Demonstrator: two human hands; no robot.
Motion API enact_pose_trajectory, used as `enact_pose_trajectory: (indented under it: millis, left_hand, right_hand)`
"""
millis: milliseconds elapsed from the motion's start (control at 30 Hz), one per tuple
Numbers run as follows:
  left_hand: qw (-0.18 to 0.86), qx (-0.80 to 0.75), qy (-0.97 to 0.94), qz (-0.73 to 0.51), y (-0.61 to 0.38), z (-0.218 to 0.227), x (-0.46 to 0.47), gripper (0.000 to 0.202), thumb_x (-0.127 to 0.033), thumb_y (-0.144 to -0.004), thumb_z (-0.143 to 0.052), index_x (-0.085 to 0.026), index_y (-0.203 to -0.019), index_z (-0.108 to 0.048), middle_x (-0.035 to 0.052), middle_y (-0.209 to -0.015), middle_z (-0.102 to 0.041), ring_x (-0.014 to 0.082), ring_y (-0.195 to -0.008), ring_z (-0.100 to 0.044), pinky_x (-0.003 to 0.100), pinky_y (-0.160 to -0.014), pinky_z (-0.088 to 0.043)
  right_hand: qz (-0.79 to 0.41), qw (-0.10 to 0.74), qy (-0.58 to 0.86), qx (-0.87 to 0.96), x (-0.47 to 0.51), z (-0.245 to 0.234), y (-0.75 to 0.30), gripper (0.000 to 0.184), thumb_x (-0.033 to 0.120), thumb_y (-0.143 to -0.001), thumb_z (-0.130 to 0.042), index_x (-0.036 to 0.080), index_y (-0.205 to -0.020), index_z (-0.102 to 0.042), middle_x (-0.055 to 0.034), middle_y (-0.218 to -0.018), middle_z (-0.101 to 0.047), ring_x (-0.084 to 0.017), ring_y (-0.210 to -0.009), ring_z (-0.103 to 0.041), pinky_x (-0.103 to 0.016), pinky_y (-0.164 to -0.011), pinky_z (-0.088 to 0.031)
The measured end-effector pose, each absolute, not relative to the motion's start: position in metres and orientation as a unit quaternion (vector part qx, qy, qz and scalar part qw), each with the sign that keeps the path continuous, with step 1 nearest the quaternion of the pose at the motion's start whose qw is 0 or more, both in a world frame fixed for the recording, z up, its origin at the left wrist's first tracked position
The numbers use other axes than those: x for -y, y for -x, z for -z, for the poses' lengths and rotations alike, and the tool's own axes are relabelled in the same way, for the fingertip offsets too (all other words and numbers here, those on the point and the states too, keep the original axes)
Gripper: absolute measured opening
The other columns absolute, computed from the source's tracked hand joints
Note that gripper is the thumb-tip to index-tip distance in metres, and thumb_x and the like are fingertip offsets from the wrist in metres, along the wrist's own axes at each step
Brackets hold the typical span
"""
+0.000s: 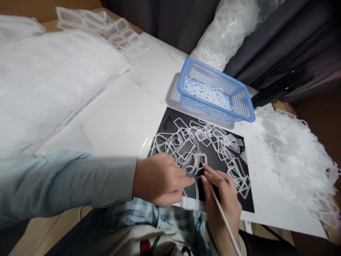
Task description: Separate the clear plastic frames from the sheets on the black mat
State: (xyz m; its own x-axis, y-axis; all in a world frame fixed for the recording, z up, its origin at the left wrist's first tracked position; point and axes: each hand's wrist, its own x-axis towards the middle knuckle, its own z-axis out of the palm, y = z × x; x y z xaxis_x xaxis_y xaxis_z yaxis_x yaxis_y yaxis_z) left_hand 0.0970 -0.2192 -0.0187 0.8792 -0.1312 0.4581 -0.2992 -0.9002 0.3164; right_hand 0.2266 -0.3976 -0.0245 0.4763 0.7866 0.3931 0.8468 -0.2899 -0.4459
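My left hand [163, 179] has its index finger pointing right and the other fingers curled, pressing on a translucent rounded plastic frame [197, 193] at the near edge of the black mat [173, 115]. My right hand [222, 199] is closed, its fingertips pinching close to that frame. Along its palm runs a thin white stick [225, 220], which leaves the picture at the bottom. The stick's tip is hidden by the fingers. Many loose translucent plastic frames [183, 144] lie tangled on the mat, and a small rectangular frame [204, 159] sits just beyond my fingertips.
Behind the mat stands a blue mesh basket [215, 113] holding thin white frames. A heap of translucent pieces [295, 167] lies at the right. Stacked clear sheets [58, 81] cover the left of the white table [122, 113]. A stuffed clear bag [226, 32] leans at the back.
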Motion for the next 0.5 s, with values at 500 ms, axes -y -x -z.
enact_pose_trajectory:
  millis: [500]
  left_hand:
    - [0.234,0.113,-0.943,-0.207,-0.097,0.021,0.220,0.031,-0.013,-0.081,-0.047,-0.018,-0.100,-0.071,-0.0005,-0.060,-0.066,0.0154,-0.048,-0.056,0.031,-0.041,-0.042]
  right_hand:
    - [0.392,0.539,0.722,0.189,0.393,0.012,-0.275,0.012,0.025,-0.087,-0.073,0.014,-0.093,-0.071,-0.0090,-0.091,-0.077,-0.032,-0.081,-0.073,-0.052,-0.078,-0.057]
